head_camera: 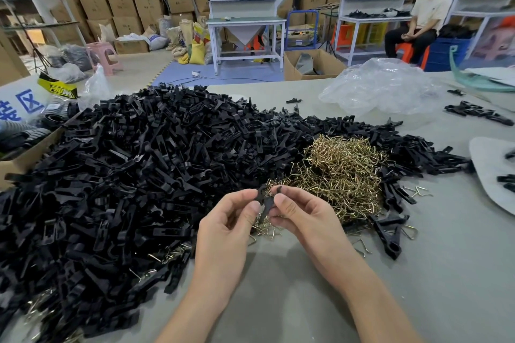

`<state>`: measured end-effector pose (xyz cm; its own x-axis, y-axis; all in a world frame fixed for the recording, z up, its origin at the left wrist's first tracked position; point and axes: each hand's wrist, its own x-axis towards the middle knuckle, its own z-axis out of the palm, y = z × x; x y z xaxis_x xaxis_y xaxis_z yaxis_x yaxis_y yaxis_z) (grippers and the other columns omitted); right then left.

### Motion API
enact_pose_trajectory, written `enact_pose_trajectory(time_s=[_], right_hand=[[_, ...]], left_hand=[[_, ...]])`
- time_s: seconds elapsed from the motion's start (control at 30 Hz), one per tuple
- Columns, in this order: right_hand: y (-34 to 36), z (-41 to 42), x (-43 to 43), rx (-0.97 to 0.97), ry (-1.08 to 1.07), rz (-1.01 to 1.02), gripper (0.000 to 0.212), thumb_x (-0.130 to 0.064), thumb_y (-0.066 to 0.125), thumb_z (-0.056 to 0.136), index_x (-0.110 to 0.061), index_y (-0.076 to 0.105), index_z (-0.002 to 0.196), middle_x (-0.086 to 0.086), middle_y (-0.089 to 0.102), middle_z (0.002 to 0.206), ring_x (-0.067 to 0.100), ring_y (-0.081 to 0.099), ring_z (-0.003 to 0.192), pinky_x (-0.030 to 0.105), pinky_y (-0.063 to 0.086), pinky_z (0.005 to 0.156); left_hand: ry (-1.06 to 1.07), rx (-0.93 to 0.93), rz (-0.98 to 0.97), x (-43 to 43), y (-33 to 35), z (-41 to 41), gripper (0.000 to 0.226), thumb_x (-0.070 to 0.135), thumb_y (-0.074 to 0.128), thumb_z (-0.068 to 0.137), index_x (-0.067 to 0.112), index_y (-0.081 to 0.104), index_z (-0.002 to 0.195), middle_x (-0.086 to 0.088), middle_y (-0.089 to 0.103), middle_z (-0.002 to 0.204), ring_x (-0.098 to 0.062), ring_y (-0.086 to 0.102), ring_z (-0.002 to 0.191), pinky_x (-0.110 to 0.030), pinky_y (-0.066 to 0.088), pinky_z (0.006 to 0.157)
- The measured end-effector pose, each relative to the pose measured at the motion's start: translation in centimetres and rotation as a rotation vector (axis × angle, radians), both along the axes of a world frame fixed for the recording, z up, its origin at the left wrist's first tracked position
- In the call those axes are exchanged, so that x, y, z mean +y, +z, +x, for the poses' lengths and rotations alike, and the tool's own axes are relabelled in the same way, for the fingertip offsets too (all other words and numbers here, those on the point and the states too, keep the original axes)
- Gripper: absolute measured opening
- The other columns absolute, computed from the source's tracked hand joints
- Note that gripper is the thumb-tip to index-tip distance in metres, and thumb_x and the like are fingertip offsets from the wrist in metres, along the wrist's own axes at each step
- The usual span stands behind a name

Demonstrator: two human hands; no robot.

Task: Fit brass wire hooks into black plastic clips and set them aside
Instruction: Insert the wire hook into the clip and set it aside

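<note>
A black plastic clip [267, 202] is held upright between both my hands, just above the near edge of the brass wire hook pile [338, 172]. My left hand [232, 220] pinches the clip's left half with thumb and fingers. My right hand [299, 213] pinches its right half the same way. I cannot tell whether a hook sits in the clip. A huge heap of black clips [139, 175] covers the table's left and middle.
Grey table [278, 273] shows bare between my forearms. A few loose clips [390, 234] and hooks lie at right. Crumpled clear plastic bag [381, 89] sits far right; a cardboard box edge [25, 159] at left. A person sits on a stool [409, 51] behind.
</note>
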<state>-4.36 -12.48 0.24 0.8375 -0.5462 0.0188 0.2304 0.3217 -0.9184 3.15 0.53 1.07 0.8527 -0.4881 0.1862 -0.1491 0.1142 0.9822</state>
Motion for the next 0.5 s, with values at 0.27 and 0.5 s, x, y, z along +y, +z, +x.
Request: enact_pose_trajectory(time_s=[0.27,0.5], right_hand=[[0.07,-0.06,0.04,0.009,0.013,-0.011,0.031,-0.031,0.079,0.074,-0.016,0.079,0.101,0.008,0.075,0.092,0.016,0.071,0.082,0.024,0.058,0.077],[0.1,-0.1,0.19,0.02,0.001,-0.02,0.027,-0.029,0.077,0.075,-0.016,0.079,0.1,0.009,0.076,0.09,0.016,0.071,0.082,0.024,0.058,0.077]], left_hand=[[0.01,0.04,-0.008,0.13,0.23,0.05,0.02,0.017,0.066,0.094,0.033,0.077,0.1,0.005,0.077,0.087,-0.005,0.063,0.072,-0.011,0.05,0.065],[-0.02,0.04,0.01,0.16,0.43,-0.3,0.019,0.013,0.066,0.094,0.028,0.077,0.099,0.002,0.077,0.086,-0.012,0.068,0.076,-0.015,0.053,0.068]])
